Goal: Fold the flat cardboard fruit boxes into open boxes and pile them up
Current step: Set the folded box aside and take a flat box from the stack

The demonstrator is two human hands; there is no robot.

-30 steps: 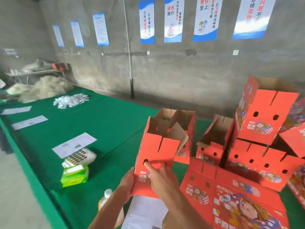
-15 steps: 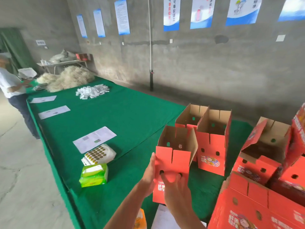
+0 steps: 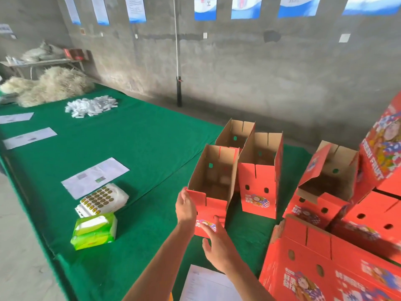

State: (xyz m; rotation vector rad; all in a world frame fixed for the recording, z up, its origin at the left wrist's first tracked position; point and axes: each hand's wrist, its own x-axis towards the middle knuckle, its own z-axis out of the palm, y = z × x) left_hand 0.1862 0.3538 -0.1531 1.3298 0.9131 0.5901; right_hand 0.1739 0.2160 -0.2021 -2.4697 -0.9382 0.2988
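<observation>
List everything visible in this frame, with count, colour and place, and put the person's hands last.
folded boxes: three upright, red outside, brown inside, on the green table ahead
piled boxes: several, red, heaped at right; count unclear
flat boxes: red stack, near right
tissue pack: one, green, near table edge
sticker sheets: one bundle, yellow dots, behind the pack
paper sheets: several, white, along the table and under the arms
white slips: one pile, far table
straw-like fibre: pale heaps, far left
posters: blue-white, on the wall
left hand: on the nearest box's left corner
right hand: open, at its front face
</observation>
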